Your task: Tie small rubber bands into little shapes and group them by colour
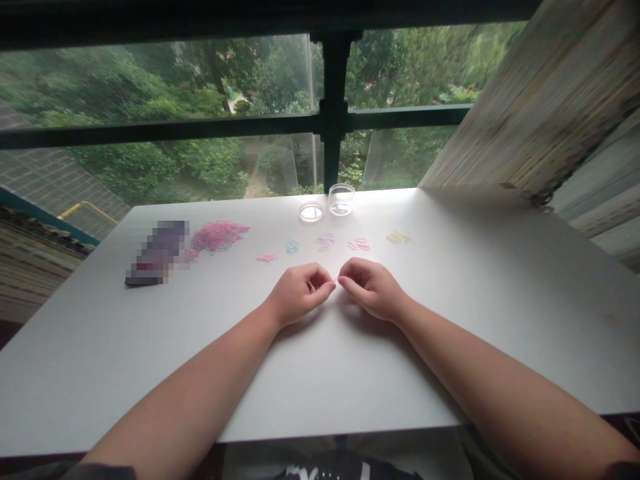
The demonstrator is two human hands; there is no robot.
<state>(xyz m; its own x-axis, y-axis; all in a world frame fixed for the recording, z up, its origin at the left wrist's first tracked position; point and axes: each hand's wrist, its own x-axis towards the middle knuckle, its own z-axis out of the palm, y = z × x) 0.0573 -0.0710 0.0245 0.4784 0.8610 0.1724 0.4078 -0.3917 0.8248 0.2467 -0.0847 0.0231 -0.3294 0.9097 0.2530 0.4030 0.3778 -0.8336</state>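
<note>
Bare forearms (pixel 200 373) stretch across the white tabletop (pixel 300 407), and from the head view I see both hands just beside each other near its middle. Left hand (pixel 299 293) and right hand (pixel 374 288) each have thumb and fingertips drawn together in a pinch, the other fingers curled; a pale speck shows between the two pinches, but I can't tell what it is or which hand has hold of it. Beyond them, five little groups lie apart by colour: a pink cluster (pixel 267 258), a blue cluster (pixel 293 247), a lilac cluster (pixel 325 242), some reddish-pink loops (pixel 363 245) and a pale yellow cluster (pixel 399 237). Most pieces, though, sit in a mixed heap (pixel 220 236) to the left, so to my eye the separating is only slightly along. They look thin and light, mostly pink with bits of blue. Behind stands a clear tub (pixel 342 200), a clear round lid (pixel 311 213) lying flat beside it.
</note>
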